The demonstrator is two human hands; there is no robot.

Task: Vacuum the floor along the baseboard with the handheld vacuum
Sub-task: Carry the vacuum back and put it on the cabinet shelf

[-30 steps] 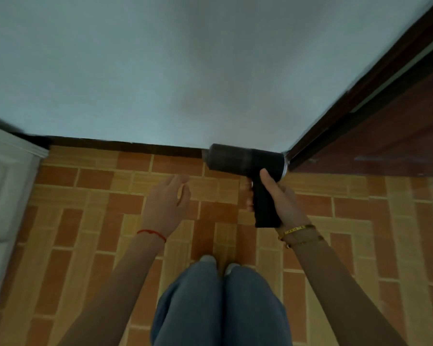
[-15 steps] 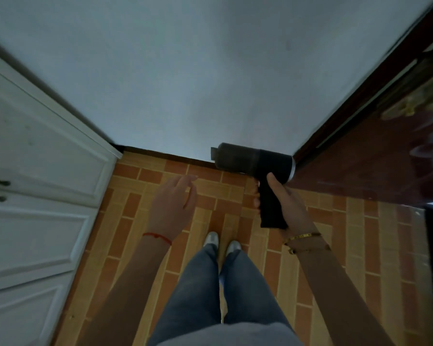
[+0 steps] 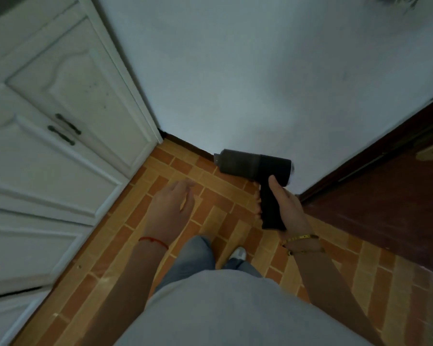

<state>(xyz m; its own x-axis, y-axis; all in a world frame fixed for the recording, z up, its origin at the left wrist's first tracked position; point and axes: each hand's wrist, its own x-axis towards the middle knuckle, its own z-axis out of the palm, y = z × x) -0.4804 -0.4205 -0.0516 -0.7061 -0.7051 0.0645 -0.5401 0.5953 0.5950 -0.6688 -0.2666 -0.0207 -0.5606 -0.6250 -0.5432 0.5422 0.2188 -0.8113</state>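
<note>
A dark, pistol-shaped handheld vacuum is held in the air well above the floor, its barrel level and its nozzle pointing left. My right hand is closed around its black grip. My left hand hangs empty with loose, spread fingers to the left of the vacuum, a red string at the wrist. The dark baseboard runs along the foot of the pale wall, partly hidden behind the vacuum. The floor is orange and tan brick-pattern tile.
A white cabinet with dark handles lines the left side of the narrow floor strip. A dark red-brown door stands on the right. My legs in blue jeans and a white shoe are below, a grey shirt at the bottom.
The view has risen and swung left, so the white cabinet fills more of the left side and the floor looks farther away. Both hands keep the same pose, the vacuum still held level.
</note>
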